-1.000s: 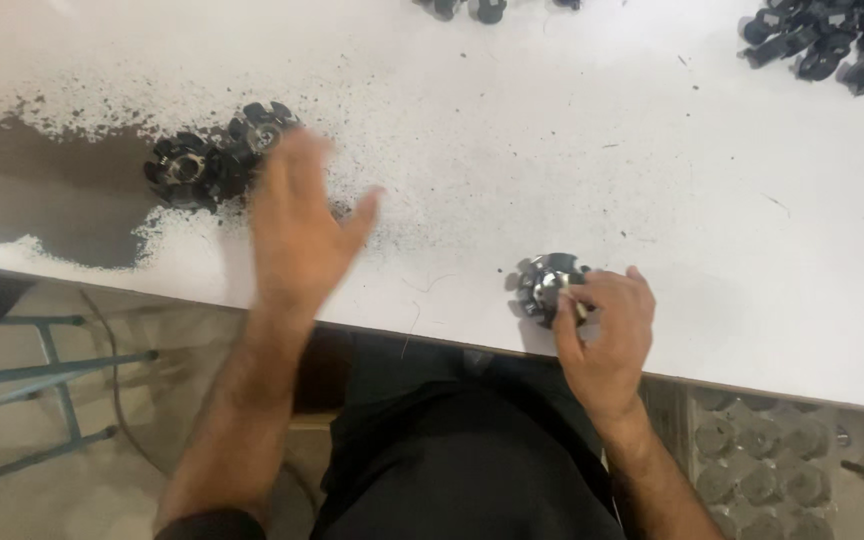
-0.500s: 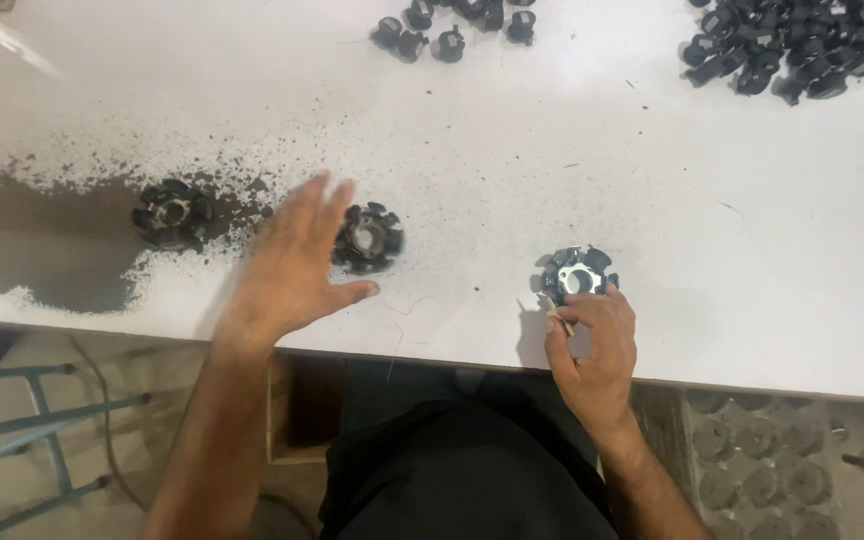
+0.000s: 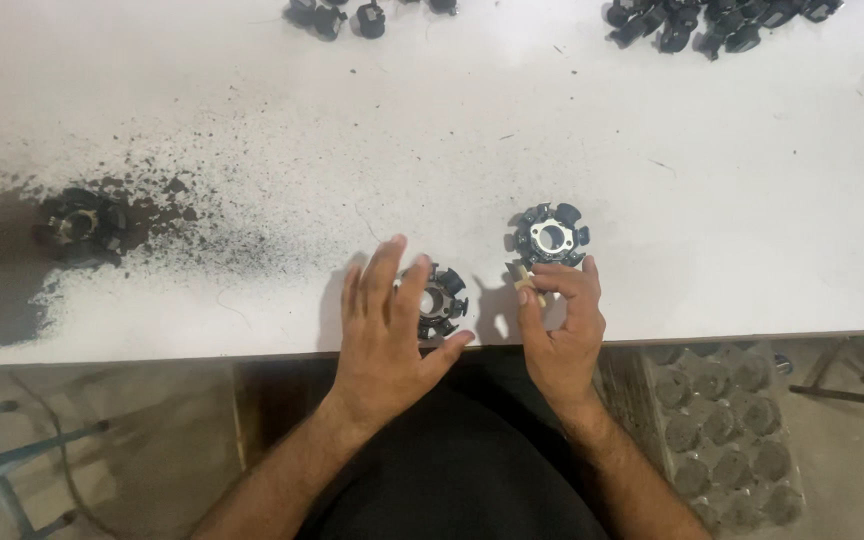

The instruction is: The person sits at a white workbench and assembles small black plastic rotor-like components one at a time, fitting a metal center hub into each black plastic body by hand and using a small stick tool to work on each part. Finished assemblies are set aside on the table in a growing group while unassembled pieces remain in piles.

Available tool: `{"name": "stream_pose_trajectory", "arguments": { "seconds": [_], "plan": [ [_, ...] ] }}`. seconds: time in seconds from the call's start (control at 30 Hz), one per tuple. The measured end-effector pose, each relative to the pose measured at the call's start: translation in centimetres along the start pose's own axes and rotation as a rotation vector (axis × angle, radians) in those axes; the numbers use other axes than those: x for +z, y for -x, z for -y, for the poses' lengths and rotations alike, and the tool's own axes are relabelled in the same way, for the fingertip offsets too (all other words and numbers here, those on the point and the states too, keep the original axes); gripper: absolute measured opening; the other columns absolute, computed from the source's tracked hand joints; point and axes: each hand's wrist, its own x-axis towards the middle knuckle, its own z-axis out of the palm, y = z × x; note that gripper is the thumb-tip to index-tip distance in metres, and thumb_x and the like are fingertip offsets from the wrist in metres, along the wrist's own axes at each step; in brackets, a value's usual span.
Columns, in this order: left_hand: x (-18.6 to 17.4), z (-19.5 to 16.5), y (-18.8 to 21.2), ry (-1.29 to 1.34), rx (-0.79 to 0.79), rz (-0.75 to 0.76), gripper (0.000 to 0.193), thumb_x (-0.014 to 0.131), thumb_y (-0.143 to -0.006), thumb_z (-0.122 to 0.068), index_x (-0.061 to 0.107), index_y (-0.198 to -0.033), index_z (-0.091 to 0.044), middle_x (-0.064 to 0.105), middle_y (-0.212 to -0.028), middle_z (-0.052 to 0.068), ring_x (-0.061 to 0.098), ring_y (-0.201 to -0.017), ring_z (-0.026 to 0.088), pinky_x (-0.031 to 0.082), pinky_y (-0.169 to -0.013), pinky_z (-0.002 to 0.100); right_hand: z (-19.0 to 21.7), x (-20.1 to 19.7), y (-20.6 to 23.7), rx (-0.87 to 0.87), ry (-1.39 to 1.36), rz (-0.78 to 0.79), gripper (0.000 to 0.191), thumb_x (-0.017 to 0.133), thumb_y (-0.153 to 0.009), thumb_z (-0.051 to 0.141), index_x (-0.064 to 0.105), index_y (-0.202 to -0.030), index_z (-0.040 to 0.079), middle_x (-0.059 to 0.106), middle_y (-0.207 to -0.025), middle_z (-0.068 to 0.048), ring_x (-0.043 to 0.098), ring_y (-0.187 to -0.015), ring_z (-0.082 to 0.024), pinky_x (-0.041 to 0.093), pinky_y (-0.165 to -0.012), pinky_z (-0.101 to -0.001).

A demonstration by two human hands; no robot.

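We are resting our left hand, fingers spread flat, against a black toothed ring near the table edge. Our right hand is pinching what looks like a small pale peg, touching a second ring. Risk: a nudge sending the near ring over the edge.

Head view. Left hand lies flat, fingers spread, partly covering a black toothed ring part near the front edge of the white tabletop. Right hand pinches a small pale stick just below a second toothed ring part.
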Motion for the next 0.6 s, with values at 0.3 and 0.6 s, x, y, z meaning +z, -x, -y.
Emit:
{"name": "stream_pose_trajectory", "arguments": {
  "seconds": [0.3,0.6],
  "plan": [
    [0.5,0.2,-1.3,0.055,-0.165,0.201,0.024,0.078,-0.084,-0.015,0.067,-0.102,-0.004,0.061,-0.129,0.017,0.061,-0.119,0.038,0.049,-0.103,0.05,1.9,2.1,1.2,-0.097,-0.018,0.106,0.022,0.075,-0.089,0.003,0.064,-0.108,0.008,0.07,-0.107,-0.008,0.067,-0.11,-0.026,0.029,-0.126,-0.0576],
    [1.7,1.2,0.3,0.093,-0.196,0.049,0.017,0.077,-0.089,-0.012,0.071,-0.104,-0.007,0.065,-0.13,0.012,0.064,-0.117,0.033,0.051,-0.101,0.046,2.1,3.0,0.7,-0.22,0.129,0.157,0.029,0.079,-0.084,0.0,0.066,-0.109,0.007,0.068,-0.105,-0.006,0.065,-0.109,-0.025,0.029,-0.123,-0.0558]
  ]
}}
